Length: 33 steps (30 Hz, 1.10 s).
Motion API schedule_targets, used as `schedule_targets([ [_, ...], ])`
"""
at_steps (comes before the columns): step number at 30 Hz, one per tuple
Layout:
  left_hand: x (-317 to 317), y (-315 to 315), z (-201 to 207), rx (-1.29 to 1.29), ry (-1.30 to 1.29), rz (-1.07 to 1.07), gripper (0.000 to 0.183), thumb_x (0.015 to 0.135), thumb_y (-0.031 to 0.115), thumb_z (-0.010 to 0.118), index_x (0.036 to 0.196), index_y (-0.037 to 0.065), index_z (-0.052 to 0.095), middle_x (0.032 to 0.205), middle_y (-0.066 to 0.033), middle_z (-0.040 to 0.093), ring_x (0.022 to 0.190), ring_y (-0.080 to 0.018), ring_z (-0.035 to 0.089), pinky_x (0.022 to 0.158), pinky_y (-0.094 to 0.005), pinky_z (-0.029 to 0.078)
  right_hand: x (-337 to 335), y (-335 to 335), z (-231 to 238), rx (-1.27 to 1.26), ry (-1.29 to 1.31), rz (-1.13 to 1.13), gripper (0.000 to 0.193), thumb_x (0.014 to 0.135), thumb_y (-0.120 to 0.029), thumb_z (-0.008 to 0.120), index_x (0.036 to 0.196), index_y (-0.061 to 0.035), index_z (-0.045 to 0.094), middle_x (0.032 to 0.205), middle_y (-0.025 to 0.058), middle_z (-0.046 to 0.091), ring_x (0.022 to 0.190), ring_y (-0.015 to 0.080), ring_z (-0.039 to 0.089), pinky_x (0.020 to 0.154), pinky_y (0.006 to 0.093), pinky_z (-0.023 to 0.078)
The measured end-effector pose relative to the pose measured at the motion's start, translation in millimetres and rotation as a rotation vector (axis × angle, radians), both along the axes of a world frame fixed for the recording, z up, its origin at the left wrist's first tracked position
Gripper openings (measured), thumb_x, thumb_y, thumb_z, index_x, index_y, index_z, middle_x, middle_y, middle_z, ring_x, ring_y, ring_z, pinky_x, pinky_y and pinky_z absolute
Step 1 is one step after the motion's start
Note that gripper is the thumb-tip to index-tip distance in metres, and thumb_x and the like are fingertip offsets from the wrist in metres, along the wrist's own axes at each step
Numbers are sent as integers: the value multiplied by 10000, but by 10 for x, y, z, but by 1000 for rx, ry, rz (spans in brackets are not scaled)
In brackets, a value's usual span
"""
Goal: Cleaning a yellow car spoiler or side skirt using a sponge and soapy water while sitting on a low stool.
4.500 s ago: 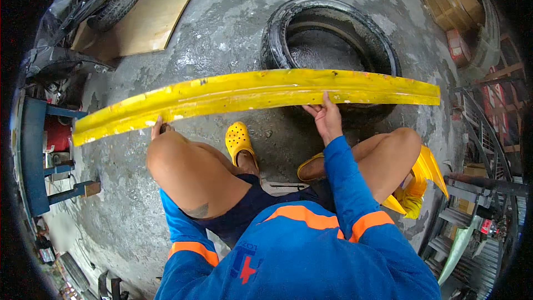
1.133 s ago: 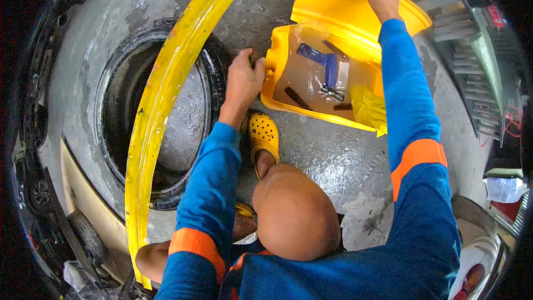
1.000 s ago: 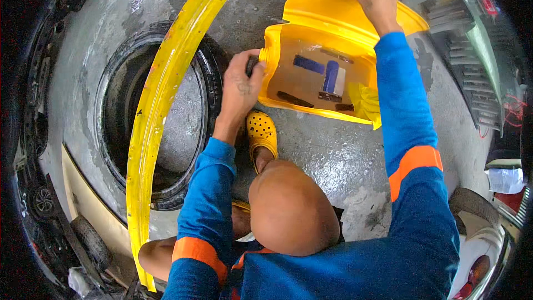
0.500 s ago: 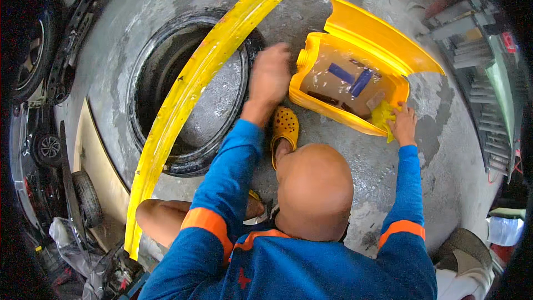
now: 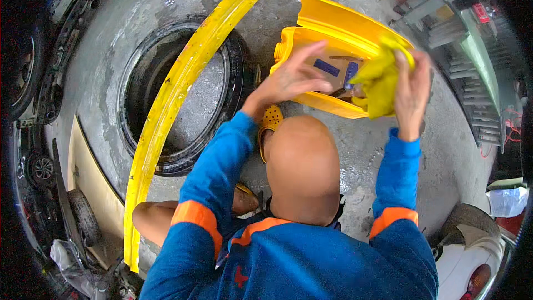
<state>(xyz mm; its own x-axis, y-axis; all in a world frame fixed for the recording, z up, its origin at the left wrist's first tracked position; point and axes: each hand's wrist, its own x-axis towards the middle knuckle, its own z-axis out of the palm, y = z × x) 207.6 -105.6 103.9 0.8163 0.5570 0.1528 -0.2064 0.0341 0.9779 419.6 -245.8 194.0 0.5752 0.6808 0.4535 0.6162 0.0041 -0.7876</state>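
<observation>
My right hand (image 5: 413, 91) grips a crumpled yellow cloth (image 5: 383, 86), raised over the right end of a yellow plastic jerrycan (image 5: 327, 105) cut open along its side. My left hand (image 5: 297, 75) hovers near the can's left end, fingers spread and holding nothing. Murky liquid fills the can, with a dark blue block (image 5: 326, 67) and a second blue piece (image 5: 351, 73) in it. The can's cut flap (image 5: 327, 14) stands up along the far side. Left of my hands, a long curved yellow strip (image 5: 183, 78) lies across a black tyre (image 5: 129, 116).
Wet grey concrete floor (image 5: 355, 161) lies around the can. My foot in a yellow clog (image 5: 272, 118) is between tyre and can. Grey metal racks (image 5: 466, 66) stand at the right. Car parts (image 5: 53, 89), a wooden board (image 5: 91, 172) and another tyre (image 5: 83, 216) line the left.
My right hand has lifted the yellow cloth from the can's right end. My left hand has moved right, toward the can, and its fingers now show spread. The view has shifted slightly.
</observation>
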Motion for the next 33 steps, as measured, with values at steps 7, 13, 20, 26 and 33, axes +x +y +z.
schedule_targets([
  [7,625,206,-125,581,-66,222,302,891,41,642,1192,17,639,1113,-176,707,1045,-317,688,893,-410,538,-126,492,-578,-86,242,319,386,976,-238,683,1286,-34,577,1259,116,613,1131,224,607,1001,345,465],
  [13,772,541,-1401,786,879,-3,245,806,187,677,959,21,772,1029,-247,728,1003,-394,706,856,-494,567,108,307,-2217,-398,-135,147,335,994,-329,640,1118,-19,656,1123,201,654,1039,351,636,876,417,504],
  [20,1500,452,-2532,869,1188,-267,288,877,229,617,1057,84,789,1086,-156,756,996,-327,731,842,-485,574,66,206,-2453,-691,-244,-99,268,1007,-374,587,1050,-124,672,1057,90,690,939,335,679,773,447,536],
  [26,914,856,-3261,1129,1215,-247,280,927,238,564,1027,121,798,1114,-114,755,1032,-321,717,813,-515,568,-245,567,-2395,-661,-259,-34,315,1018,-420,543,1035,-138,683,1040,76,681,891,333,684,729,461,535],
  [33,459,1168,-1527,957,631,-241,285,862,209,669,1100,60,723,1155,-167,714,1076,-362,669,896,-470,537,-172,474,-2438,-640,-325,-40,339,1011,-431,544,1018,-124,687,1008,99,697,910,351,680,739,479,534],
])
